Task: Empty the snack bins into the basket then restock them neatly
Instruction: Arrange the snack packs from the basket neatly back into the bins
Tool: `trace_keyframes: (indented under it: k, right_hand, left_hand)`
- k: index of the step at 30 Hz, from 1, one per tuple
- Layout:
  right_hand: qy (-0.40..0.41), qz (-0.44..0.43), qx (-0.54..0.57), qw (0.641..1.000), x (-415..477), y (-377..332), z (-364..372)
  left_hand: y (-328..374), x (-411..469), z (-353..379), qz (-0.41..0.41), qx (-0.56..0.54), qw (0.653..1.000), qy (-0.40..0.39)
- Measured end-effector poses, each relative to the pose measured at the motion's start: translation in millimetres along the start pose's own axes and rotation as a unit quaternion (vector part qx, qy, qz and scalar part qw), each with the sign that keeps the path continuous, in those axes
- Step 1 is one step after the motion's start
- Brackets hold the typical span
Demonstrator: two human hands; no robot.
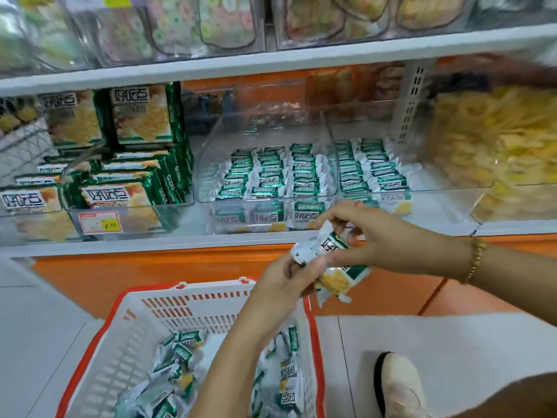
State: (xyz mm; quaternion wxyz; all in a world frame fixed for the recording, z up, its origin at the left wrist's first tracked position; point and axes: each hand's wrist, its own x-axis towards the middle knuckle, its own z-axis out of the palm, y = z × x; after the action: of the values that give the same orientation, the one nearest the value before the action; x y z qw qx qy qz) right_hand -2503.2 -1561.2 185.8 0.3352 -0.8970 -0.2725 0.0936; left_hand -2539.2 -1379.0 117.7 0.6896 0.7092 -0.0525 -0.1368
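Note:
Both hands hold a small bunch of green-and-white snack packets [327,257] in the air, between the basket and the shelf. My left hand [289,279] grips the bunch from below, and my right hand [370,233] pinches its top. Under them stands a white basket with a red rim [99,336], holding several loose packets [177,354]. On the shelf, the middle clear bin [205,188] holds neat rows of packets [271,173]. The bin to its right [446,188] has rows [370,170] at its left side only.
A clear bin [120,212] of large green snack boxes stands at the left with a red price tag [101,222]. Yellow snack bags [497,146] fill the right. Above is another shelf [271,61] of bins. My shoe [398,384] rests on the white floor beside the basket.

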Motion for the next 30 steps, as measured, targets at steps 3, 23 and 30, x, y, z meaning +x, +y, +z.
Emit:
trace_keyframes:
  k: [3,23,30]
  right_hand:
    - [0.037,0.042,0.068,0.996,-7,9,-18]
    - [0.077,0.198,-0.2,0.956,-16,92,-175]
    - [-0.103,0.21,-0.346,0.909,10,108,-170]
  left_hand:
    - [20,18,12,0.032,-0.023,0.999,0.024]
    - [101,213,92,0.119,0.52,0.836,-0.13]
    - [82,241,115,0.142,0.679,0.697,-0.179]
